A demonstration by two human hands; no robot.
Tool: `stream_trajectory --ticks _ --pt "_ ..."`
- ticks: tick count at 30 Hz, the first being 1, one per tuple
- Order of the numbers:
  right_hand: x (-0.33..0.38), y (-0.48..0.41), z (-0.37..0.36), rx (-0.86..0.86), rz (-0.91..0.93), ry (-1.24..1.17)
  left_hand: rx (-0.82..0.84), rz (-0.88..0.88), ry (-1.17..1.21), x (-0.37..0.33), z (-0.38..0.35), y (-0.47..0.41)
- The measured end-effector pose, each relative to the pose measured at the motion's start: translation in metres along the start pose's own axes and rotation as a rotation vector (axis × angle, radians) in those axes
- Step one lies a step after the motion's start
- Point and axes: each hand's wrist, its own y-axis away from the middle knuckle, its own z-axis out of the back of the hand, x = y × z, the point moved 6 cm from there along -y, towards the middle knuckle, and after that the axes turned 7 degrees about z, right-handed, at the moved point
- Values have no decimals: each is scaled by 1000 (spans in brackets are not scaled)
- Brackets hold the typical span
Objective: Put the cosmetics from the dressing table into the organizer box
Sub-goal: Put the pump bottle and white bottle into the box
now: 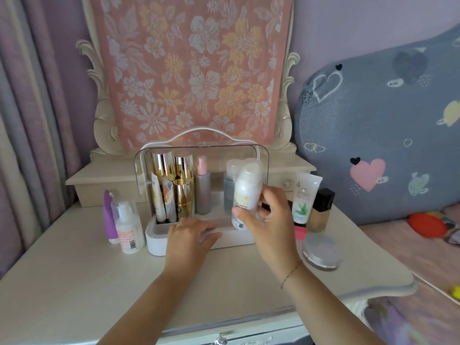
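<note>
Curtain folds (22,125) at far left; cream bench (74,282) below, carrying the items. Purple tube (110,215) stands upright near the bench's left side; just beside it, a clear-capped pump bottle (128,226) with a peach label, upright, apparently touching the tube. Organizer box (159,241) next: white base, clear lid raised behind, white handle above. Inside its left part: gold-capped bottles (183,175) and standing tubes (159,195), packed close; further right inside, a pink-capped spray bottle (203,188), upright, then a grey-green bottle (228,190) with a clear cap.

Left hand (191,235) lies palm down on the front rim of the box, fingers spread and relaxed, holding nothing; ring on one finger.

Right hand (267,220) is closed around a white bottle (247,190), thumb in front, fingers behind; bottle tilted slightly, raised over the right part of the box, blurred, label not readable; thin bracelet at the wrist. Whether the bottle touches the box floor cannot be told.

Right of the box on the bench: aloe tube (305,195) standing cap down; foundation bottle (321,210) with black cap just beside it; pink item (301,231) partly hidden behind the right hand; round clear-lidded jar (321,251) nearer the front edge. Grey heart-print pillow (385,125) at far right.
</note>
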Motion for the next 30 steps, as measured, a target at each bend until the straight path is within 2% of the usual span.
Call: stream_trajectory --ticks 3,7,10,15,20,23,30 --pt "-22 -16 -41 51 -85 25 -30 18 -25 14 8 5" --pt "-56 -37 -72 16 -201 205 -28 19 -56 16 6 4" --pt "-67 -41 -86 -4 -221 323 -34 30 -52 17 5 3" --pt "-71 -39 -98 54 -229 567 -36 14 -74 17 3 3" --pt "-74 -36 -96 71 -285 626 -37 10 -56 18 4 2" --pt "-82 -36 -96 137 -340 655 -49 5 -59 17 4 2" --pt "-98 -49 -105 286 -324 813 -48 -5 -70 16 5 2"
